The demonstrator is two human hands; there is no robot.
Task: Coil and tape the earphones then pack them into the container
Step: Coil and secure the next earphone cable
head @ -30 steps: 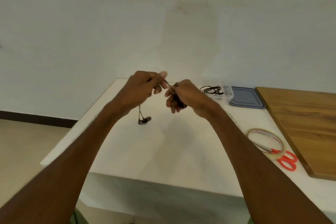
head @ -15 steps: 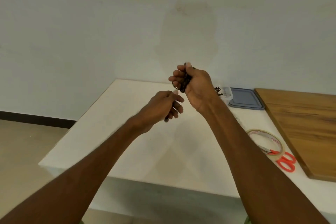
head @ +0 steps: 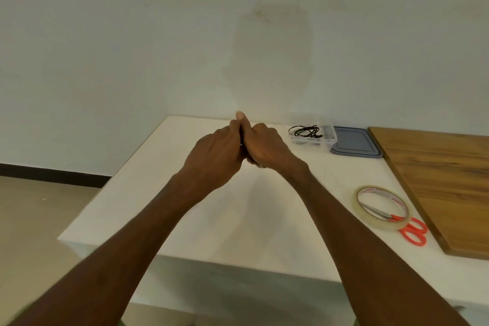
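A pale, matte wall (head: 132, 34) with a faint darker patch fills most of the room, meeting a beige floor (head: 31, 219) along a dark skirting strip (head: 53, 173). The white desk (head: 238, 219) is smooth and square-edged. On its right side lies a flat wooden board (head: 444, 182), brown and grained. Beside the board's far corner is a grey-blue lid (head: 354, 141) with rounded corners, touching a clear plastic container (head: 328, 137) that holds black coiled earphones (head: 304, 131). Nearer, a ring of translucent tape (head: 381, 221) lies flat, with the blades of orange-handled scissors (head: 414, 231) inside it.

Above the desk's middle the left hand (head: 217, 159) and right hand (head: 267, 148) press together. The right grip is clenched on an earphone cable (head: 241, 144), only a dark sliver showing. Whether the left grip holds it too, I cannot tell.
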